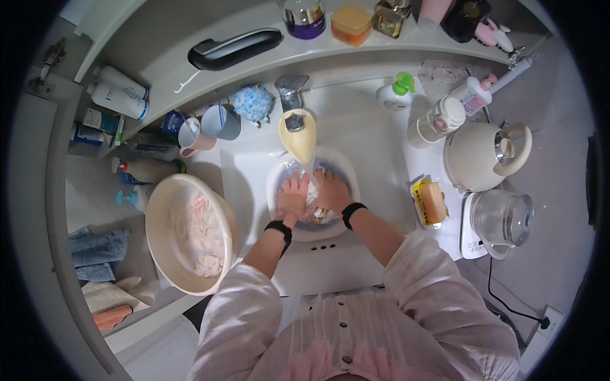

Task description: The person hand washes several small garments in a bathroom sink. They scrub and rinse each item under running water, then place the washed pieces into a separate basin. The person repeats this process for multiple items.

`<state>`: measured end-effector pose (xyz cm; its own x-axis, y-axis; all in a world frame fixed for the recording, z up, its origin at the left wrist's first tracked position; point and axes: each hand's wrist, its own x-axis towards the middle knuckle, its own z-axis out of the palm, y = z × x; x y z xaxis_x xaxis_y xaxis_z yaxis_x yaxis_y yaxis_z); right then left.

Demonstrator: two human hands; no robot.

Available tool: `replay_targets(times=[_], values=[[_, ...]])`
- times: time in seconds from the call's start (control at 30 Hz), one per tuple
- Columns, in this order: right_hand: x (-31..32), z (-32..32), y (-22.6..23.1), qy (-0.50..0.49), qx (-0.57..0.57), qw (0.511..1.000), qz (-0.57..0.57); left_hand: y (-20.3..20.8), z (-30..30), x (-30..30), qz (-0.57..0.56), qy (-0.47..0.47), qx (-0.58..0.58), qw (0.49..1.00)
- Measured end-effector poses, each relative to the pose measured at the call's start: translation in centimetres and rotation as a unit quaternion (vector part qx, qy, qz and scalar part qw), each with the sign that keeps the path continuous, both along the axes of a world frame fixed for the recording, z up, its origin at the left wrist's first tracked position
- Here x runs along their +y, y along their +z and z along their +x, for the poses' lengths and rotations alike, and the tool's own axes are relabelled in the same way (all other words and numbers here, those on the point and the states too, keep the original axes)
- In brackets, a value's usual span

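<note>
A small round basin stands in the white sink, with water and a wet white cloth with some coloured patches in it. My left hand lies on the cloth's left side, its fingers spread. Opposite it, my right hand presses on the cloth with fingers stretched out; the water and the stream partly hide the fingertips. Water runs down between both hands from a cream scoop-shaped spout piece fitted on the faucet. Each wrist has a dark band.
On the left, a large cream tub holds pale cloth. At right sit a soap bar on a yellow wrapper, a cream kettle and a glass pot. Cups and a green-topped pump bottle line the back.
</note>
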<state>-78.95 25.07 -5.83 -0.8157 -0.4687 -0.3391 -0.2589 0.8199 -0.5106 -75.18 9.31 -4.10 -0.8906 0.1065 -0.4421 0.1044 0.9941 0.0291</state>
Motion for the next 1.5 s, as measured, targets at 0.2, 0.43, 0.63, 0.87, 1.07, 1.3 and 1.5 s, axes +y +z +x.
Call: replay_targets(times=[0.2, 0.43, 0.63, 0.87, 1.07, 1.3, 1.5], values=[[0.5, 1.2, 2.1, -0.034, -0.128, 0.991, 0.018, 3.0, 2.7, -1.7, 0.206, 0.055, 0.076, 0.974], [-1.0, -0.4, -0.5, -0.086, -0.042, 0.995, -0.019, 1.9, 1.3, -1.6, 0.192, 0.084, -0.035, 0.977], [-1.7, -1.2, -1.2, -0.141, -0.052, 0.982, -0.115, 1.9, 0.5, 0.5, 0.183, 0.099, -0.018, 0.978], [1.0, 2.6, 3.7, -0.059, 0.024, 0.982, -0.18, 3.2, 3.4, -0.3, 0.251, 0.069, 0.069, 0.963], [2.7, 5.4, 5.9, 0.068, 0.127, 0.99, -0.013, 2.0, 3.6, -0.9, 0.17, -0.006, 0.003, 0.985], [1.8, 2.3, 2.4, 0.116, 0.077, 0.986, 0.093, -2.7, 1.4, -0.4, 0.085, 0.014, -0.083, 0.993], [0.4, -0.9, 0.8, 0.139, -0.02, 0.982, 0.123, -6.4, 1.2, 0.0, 0.004, 0.065, -0.07, 0.995]])
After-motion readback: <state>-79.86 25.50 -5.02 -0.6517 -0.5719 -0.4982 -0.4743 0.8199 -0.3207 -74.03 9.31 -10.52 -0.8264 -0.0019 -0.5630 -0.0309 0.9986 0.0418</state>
